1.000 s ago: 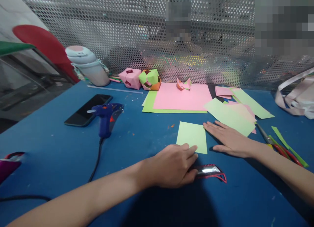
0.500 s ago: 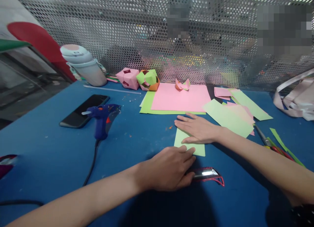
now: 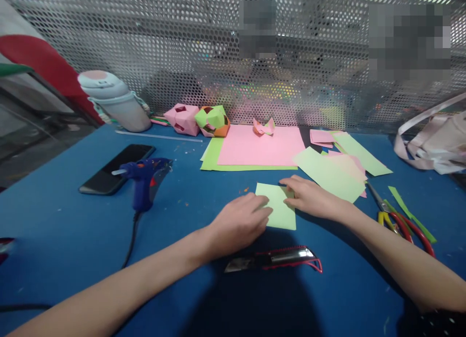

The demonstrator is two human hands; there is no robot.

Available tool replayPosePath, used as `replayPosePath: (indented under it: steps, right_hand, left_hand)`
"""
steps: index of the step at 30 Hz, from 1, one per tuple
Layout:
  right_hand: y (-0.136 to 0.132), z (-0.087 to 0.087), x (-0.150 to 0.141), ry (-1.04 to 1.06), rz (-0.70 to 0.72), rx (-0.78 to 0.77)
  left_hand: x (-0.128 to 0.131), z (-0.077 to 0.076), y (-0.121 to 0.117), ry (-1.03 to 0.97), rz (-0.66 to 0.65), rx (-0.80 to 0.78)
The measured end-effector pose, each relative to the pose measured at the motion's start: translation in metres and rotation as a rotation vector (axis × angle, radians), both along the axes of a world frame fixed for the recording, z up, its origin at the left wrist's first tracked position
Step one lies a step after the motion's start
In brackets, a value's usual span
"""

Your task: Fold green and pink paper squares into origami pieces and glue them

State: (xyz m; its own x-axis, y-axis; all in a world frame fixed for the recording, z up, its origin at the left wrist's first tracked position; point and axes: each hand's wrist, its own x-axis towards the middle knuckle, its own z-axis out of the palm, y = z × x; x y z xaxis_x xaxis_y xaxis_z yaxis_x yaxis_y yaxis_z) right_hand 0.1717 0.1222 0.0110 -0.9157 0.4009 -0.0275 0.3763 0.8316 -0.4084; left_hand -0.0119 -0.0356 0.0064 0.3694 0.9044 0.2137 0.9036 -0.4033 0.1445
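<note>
A small light green paper sheet point(image 3: 279, 215) lies near the middle of the blue table. My left hand point(image 3: 242, 220) is at its left edge, with the fingers curled onto the paper. At the opposite edge, my right hand point(image 3: 309, 195) takes hold near the upper right corner, its thumb and forefinger over the paper. How far the fingers reach beneath the sheet is hidden. Just below lies a box cutter point(image 3: 276, 258) with a red-edged handle, its blade end pointing left; neither hand touches it.
On the left are a blue glue gun point(image 3: 142, 181), a phone point(image 3: 116, 169) and a bottle point(image 3: 118, 104). Folded paper shapes point(image 3: 213, 119) and pink sheets point(image 3: 260, 150) sit along the mesh panel point(image 3: 174, 50). Green sheets point(image 3: 329, 174), scissors point(image 3: 402, 225) and paper strips point(image 3: 411, 208) lie right.
My right hand has slid from lying flat across the paper to its right edge. My left hand has moved up and left, off the box cutter, which now shows whole.
</note>
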Motion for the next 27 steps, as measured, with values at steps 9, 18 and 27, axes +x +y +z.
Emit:
replayPosePath:
  steps: [9, 18, 27]
  right_hand:
    - [0.024, 0.012, 0.016, 0.088, -0.11, -0.153]
    - [0.031, 0.015, 0.028, 0.103, -0.161, -0.185]
    - [0.027, 0.005, 0.012, 0.48, -0.422, -0.631]
  left_hand:
    - [-0.028, -0.001, 0.032, -0.124, 0.168, -0.115]
    - [-0.013, 0.002, 0.076, -0.514, 0.194, -0.305]
    - [-0.029, 0.005, 0.076, -1.17, 0.564, -0.195]
